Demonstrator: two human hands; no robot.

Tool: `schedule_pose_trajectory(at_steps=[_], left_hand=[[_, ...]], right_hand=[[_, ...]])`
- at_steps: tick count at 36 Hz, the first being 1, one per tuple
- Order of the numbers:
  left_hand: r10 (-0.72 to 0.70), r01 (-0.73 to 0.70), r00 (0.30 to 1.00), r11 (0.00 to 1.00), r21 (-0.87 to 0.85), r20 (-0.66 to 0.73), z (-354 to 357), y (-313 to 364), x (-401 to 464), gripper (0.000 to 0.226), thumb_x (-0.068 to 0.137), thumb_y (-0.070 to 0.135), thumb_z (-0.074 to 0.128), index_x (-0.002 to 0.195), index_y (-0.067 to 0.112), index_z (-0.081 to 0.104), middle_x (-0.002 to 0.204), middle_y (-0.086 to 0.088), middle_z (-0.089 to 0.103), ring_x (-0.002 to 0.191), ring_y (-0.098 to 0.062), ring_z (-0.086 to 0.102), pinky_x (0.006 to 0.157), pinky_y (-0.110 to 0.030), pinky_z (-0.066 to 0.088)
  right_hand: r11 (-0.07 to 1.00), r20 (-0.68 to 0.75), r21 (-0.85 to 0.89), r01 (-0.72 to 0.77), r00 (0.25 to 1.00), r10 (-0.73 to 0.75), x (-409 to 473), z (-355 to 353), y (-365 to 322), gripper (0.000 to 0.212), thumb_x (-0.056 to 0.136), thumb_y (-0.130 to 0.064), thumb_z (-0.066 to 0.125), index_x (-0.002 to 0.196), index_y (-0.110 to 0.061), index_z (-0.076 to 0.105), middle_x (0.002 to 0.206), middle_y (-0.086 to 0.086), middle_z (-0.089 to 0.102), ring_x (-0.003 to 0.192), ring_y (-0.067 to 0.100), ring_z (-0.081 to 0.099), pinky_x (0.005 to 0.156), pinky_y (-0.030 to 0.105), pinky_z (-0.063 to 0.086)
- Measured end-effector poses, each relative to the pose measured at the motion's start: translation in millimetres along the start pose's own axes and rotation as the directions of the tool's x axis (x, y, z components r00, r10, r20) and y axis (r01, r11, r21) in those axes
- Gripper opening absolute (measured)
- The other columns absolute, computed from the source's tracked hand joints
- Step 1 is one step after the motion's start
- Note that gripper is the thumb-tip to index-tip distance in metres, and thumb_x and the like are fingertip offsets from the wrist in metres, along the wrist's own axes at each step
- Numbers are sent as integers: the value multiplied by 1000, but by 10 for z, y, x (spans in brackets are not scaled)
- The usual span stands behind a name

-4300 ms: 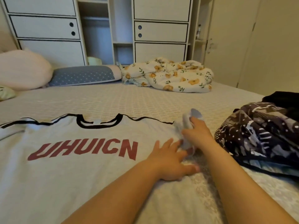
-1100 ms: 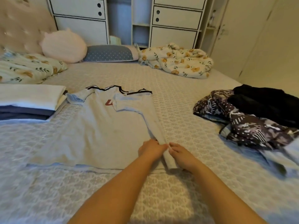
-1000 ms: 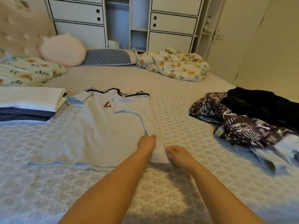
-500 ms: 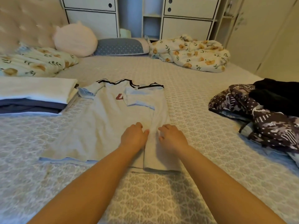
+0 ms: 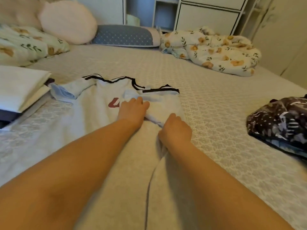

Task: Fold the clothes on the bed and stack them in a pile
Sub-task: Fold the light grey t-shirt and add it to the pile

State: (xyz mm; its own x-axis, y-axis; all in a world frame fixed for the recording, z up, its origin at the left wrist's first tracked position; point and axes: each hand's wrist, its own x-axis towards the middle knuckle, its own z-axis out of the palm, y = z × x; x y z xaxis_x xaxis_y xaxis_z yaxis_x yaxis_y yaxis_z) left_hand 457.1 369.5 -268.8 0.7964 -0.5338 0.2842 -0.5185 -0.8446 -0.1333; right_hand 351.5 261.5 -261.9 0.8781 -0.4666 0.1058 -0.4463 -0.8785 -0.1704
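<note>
T-shirt (image 5: 93, 123), pale with black trim at the collar and a red print partly covered, lies flat across the near middle of the bed (image 5: 216, 113), its right side folded inward so a straight folded edge runs from the collar down toward the camera. Right of that edge the patterned bedcover is open as far as a heap of dark patterned clothes (image 5: 282, 125) at the right border; beyond the collar the cover stays bare up to the pillows. A stack of folded clothes (image 5: 18, 90), white on top and dark beneath, sits at the left edge, just beside the shirt's unfolded left sleeve. At the far side lie a crumpled floral blanket (image 5: 214, 50), a floral pillow (image 5: 25, 45), a round pink cushion (image 5: 68, 22) and a blue dotted pillow (image 5: 124, 36), with white cabinets (image 5: 209, 15) behind. The left hand (image 5: 132, 110) rests palm down, fingers stretched over the folded-in sleeve near the print. The right hand (image 5: 176, 130) has its fingers curled, pinching the folded edge lower down.
</note>
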Motion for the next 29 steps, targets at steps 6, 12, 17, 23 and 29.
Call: schedule_pose_trajectory(at_steps=[6, 12, 17, 23, 29], left_hand=[[8, 2, 986, 998, 60, -164, -144, -295, 276, 26, 88, 8, 53, 114, 10, 55, 115, -12, 53, 111, -30, 47, 64, -36, 29], [-86, 90, 995, 992, 92, -48, -31, -610, 174, 30, 92, 18, 53, 121, 24, 60, 131, -7, 45, 125, -29, 33, 91, -38, 30], [-467, 462, 873, 691, -556, 144, 143, -586, 15, 48, 91, 13, 44, 138, 23, 43, 144, -10, 29, 126, -34, 38, 99, -41, 37], [-676, 516, 684, 182, -837, 275, 135, -353, 123, 61, 97, 44, 39, 149, 17, 23, 149, -15, 31, 132, -34, 38, 104, -41, 33], [-563, 464, 823, 585, -665, 79, 344, -266, 233, 87, 81, 63, 55, 149, 22, 20, 144, -11, 38, 127, -32, 45, 102, -42, 36]], right_hand=[[992, -127, -44, 119, 984, -124, 243, -76, -29, 16, 92, -28, 52, 94, -12, 55, 86, 3, 57, 74, 23, 55, 51, 26, 27], [954, 166, 272, 125, 970, -175, 244, -50, -104, 38, 96, -35, 45, 100, -3, 64, 102, 14, 63, 89, 29, 57, 66, 27, 37], [960, -25, 187, 207, 978, -206, 311, 16, -61, 35, 98, -29, 39, 120, -10, 58, 125, 11, 51, 114, 28, 47, 80, 31, 36], [965, 178, 52, 257, 949, -262, 526, 278, -104, 69, 96, -61, 22, 153, -23, 10, 161, 6, 0, 147, 27, -1, 117, 48, 3], [979, 273, -27, 204, 943, -189, 880, 516, -313, 77, 81, -81, 8, 149, -45, 1, 160, 1, -9, 144, 39, -11, 104, 70, -8]])
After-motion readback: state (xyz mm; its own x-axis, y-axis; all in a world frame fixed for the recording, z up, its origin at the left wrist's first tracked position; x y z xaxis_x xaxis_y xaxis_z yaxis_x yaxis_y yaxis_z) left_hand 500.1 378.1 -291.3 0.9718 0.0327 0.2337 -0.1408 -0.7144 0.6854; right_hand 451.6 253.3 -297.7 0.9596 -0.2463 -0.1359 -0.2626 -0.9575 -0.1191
